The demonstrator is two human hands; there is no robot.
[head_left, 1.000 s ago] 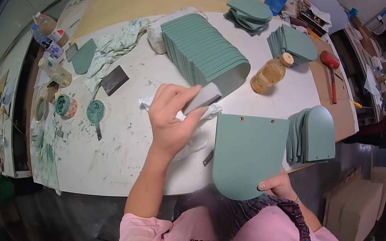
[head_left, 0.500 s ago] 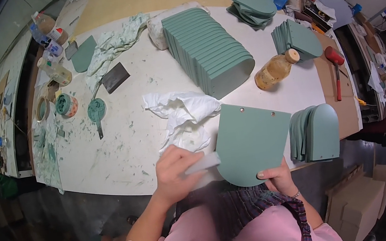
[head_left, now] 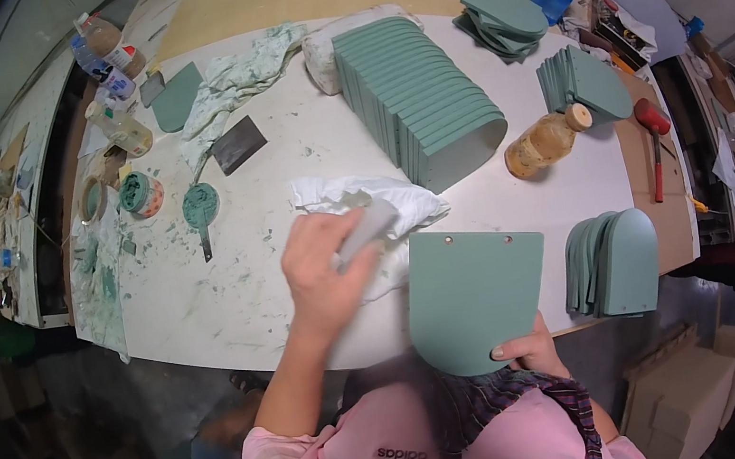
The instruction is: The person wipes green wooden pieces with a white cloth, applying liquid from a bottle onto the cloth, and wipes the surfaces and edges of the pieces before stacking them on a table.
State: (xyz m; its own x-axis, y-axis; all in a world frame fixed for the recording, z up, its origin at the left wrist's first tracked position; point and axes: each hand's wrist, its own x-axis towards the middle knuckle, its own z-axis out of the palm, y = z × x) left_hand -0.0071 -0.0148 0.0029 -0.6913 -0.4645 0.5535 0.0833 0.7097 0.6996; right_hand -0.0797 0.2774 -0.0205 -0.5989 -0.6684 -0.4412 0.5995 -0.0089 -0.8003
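Note:
My right hand (head_left: 528, 346) grips a green rounded panel (head_left: 479, 296) by its lower right edge, thumb on top. The panel's straight side with two small holes points away from me, and its curved end is close to my body. Closed around a pale grey block (head_left: 369, 229), my left hand (head_left: 320, 264) is apart from the panel, up and to its left. It is blurred by motion. Beneath and beyond that hand, a crumpled white cloth (head_left: 417, 207) lies on the table.
A long row of green panels (head_left: 419, 96) stands beyond the cloth. Right of me are a smaller panel stack (head_left: 618, 265), an amber bottle (head_left: 542, 147) and a red mallet (head_left: 651, 122). Leftward lie a putty-covered scraper (head_left: 200, 213), a dark flat block (head_left: 239, 144) and an open putty tub (head_left: 139, 196).
My left hand with the grey block has moved from the panel's left edge, up toward the cloth. The panel has turned straighter and come slightly nearer to me. The whole view has shifted slightly.

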